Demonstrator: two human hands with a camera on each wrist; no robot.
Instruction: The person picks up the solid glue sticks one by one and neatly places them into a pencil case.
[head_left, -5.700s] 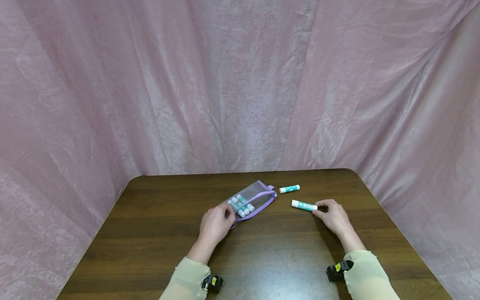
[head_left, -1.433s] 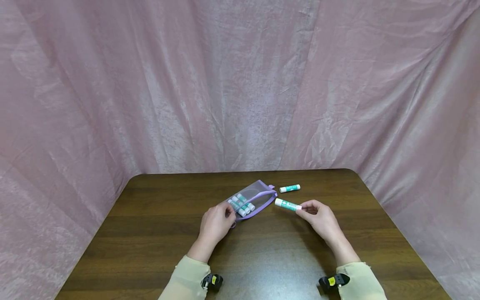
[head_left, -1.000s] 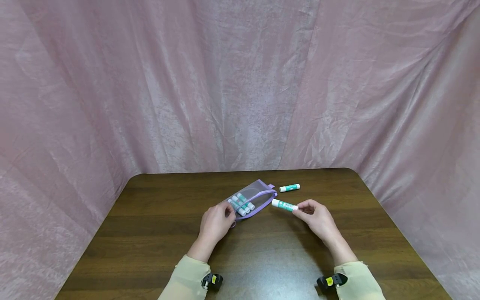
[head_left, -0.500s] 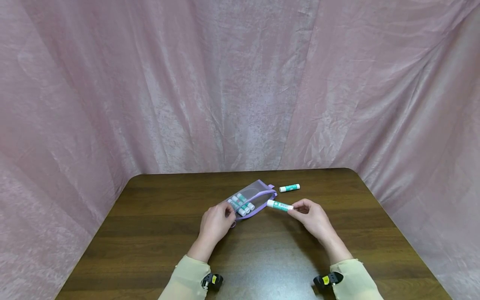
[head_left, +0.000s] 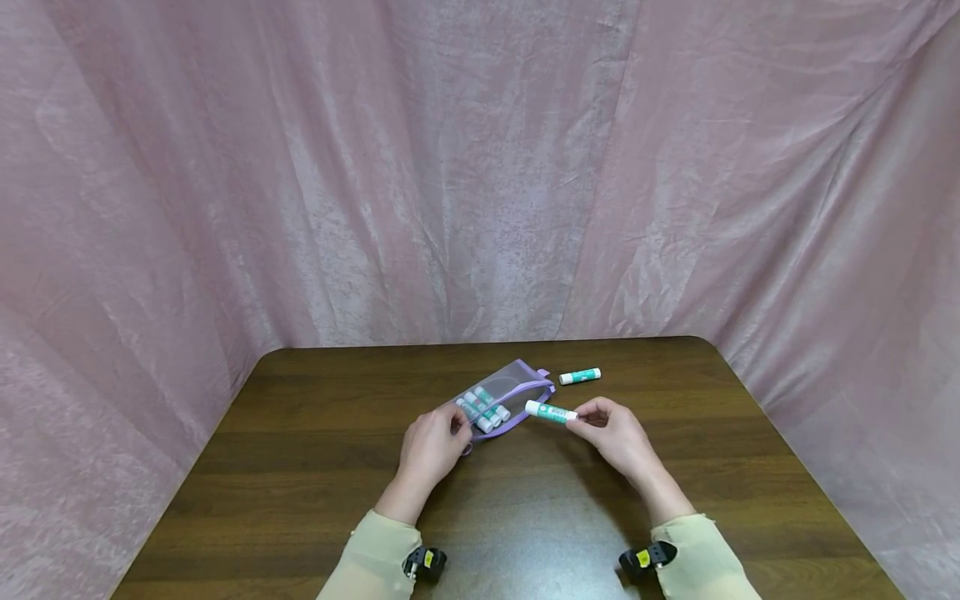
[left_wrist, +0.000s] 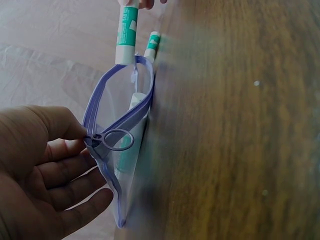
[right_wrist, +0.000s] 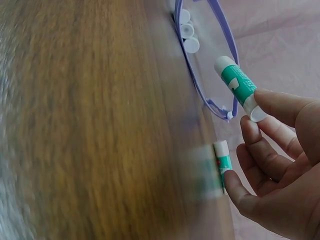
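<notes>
My left hand point(head_left: 429, 446) pinches the near corner of a see-through purple-edged zipper pouch point(head_left: 517, 375), by its ring-shaped zipper pull point(left_wrist: 119, 140). The pouch's mouth gapes to the right, and three white-and-green glue sticks point(right_wrist: 187, 31) lie inside, side by side. Between thumb and fingertips, my right hand point(head_left: 617, 435) holds another glue stick point(head_left: 551, 412) by one end. Its free white end points left and overlaps the pouch's opening in the head view; in the left wrist view it shows right at the rim.
One more glue stick point(head_left: 581, 377) lies on the brown wooden table point(head_left: 315, 433), just right of the pouch's far end. Pink curtains point(head_left: 480, 167) hang behind the table. A small black camera sits on each wrist, over pale sleeves point(head_left: 378, 550).
My right hand has carried its glue stick leftward from the right side of the table to the pouch's opening. The left hand and the pouch have stayed in place.
</notes>
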